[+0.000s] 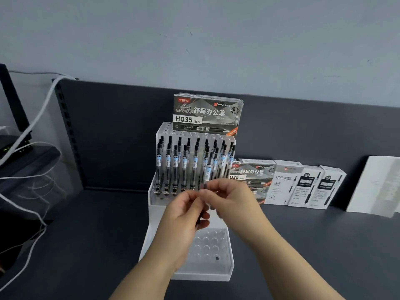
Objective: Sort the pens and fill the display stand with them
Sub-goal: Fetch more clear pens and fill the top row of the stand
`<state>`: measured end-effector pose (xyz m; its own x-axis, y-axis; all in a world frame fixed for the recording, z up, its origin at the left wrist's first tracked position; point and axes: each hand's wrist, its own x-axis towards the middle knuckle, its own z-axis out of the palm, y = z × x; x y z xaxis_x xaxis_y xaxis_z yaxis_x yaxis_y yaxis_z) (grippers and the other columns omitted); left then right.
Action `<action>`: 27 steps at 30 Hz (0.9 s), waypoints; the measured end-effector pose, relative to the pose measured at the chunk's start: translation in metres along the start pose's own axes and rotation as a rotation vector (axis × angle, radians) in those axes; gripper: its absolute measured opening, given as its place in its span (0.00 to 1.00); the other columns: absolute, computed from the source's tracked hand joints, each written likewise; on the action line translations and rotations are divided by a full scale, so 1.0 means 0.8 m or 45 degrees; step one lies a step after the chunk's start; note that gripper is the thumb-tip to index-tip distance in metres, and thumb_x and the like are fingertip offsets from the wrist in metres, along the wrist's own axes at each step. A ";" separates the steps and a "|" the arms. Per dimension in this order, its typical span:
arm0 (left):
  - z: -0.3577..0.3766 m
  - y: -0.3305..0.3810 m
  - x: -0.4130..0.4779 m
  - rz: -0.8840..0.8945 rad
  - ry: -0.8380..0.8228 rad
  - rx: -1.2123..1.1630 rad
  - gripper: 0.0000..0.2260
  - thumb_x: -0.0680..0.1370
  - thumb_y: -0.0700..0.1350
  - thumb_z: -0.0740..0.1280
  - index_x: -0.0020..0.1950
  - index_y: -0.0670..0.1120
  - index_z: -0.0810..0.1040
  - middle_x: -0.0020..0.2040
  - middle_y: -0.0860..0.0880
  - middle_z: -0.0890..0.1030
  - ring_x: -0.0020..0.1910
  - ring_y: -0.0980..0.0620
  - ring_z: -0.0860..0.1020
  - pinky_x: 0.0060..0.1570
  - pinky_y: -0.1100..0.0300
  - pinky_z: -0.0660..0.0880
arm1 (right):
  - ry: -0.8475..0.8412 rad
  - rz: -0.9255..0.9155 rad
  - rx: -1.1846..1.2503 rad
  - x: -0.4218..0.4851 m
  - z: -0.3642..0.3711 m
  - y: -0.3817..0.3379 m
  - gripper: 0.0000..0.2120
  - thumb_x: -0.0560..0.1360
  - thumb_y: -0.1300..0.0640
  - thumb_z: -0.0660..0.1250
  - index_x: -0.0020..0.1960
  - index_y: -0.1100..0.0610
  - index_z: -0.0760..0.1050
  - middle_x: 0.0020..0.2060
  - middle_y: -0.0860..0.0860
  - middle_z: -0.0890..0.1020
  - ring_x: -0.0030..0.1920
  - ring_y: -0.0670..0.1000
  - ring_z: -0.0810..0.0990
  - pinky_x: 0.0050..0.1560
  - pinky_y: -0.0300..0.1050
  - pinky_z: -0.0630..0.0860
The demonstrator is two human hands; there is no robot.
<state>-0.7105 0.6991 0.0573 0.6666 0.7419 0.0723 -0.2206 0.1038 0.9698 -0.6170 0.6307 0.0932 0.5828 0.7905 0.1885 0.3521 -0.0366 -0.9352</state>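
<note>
We see a dark grey shelf (86, 245) backed by a dark panel (121, 135), with a pale wall (216, 40) above at twelve o'clock. A grey HQ35 box (207, 114) stands upright there. At nine o'clock white cables (46, 100) trail over a black device (13, 148), perhaps a router. At three o'clock stacked grey boxes (251, 174) sit just beside three white boxes (307, 187); farther out a pale booklet (376, 185) leans on the panel.

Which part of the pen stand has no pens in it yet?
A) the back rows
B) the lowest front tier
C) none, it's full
B: on the display stand the lowest front tier shows only bare holes; pens stand in the rows behind.
</note>
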 end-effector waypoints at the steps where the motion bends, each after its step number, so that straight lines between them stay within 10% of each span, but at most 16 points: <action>1: 0.003 0.000 0.000 0.021 -0.028 0.038 0.08 0.80 0.40 0.60 0.49 0.43 0.79 0.33 0.53 0.80 0.34 0.56 0.76 0.38 0.63 0.75 | -0.001 0.014 0.014 -0.001 -0.003 0.000 0.05 0.73 0.59 0.69 0.39 0.54 0.79 0.23 0.44 0.77 0.23 0.39 0.71 0.28 0.30 0.68; 7: -0.012 0.004 0.012 0.680 0.003 1.072 0.12 0.80 0.46 0.59 0.60 0.51 0.78 0.55 0.63 0.74 0.56 0.67 0.71 0.55 0.79 0.61 | 0.405 -0.086 0.071 0.020 -0.037 0.000 0.07 0.74 0.59 0.68 0.38 0.52 0.79 0.27 0.47 0.79 0.27 0.44 0.72 0.31 0.36 0.72; 12: -0.030 -0.009 0.029 0.721 -0.035 1.640 0.14 0.78 0.45 0.64 0.62 0.47 0.78 0.60 0.53 0.77 0.62 0.51 0.72 0.64 0.58 0.64 | 0.527 -0.094 -0.059 0.044 -0.037 0.014 0.03 0.75 0.57 0.68 0.46 0.53 0.81 0.34 0.46 0.83 0.33 0.43 0.78 0.38 0.39 0.76; 27: -0.049 -0.023 0.038 0.867 -0.069 1.725 0.15 0.73 0.45 0.69 0.60 0.46 0.80 0.54 0.51 0.78 0.55 0.48 0.77 0.55 0.51 0.74 | 0.391 -0.024 -0.638 0.055 -0.013 0.039 0.10 0.76 0.56 0.65 0.38 0.59 0.78 0.24 0.47 0.73 0.26 0.46 0.68 0.29 0.41 0.64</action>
<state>-0.7137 0.7456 0.0324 0.7418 0.3680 0.5606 0.2932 -0.9298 0.2224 -0.5721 0.6580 0.0753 0.7321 0.5831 0.3521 0.6243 -0.3676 -0.6893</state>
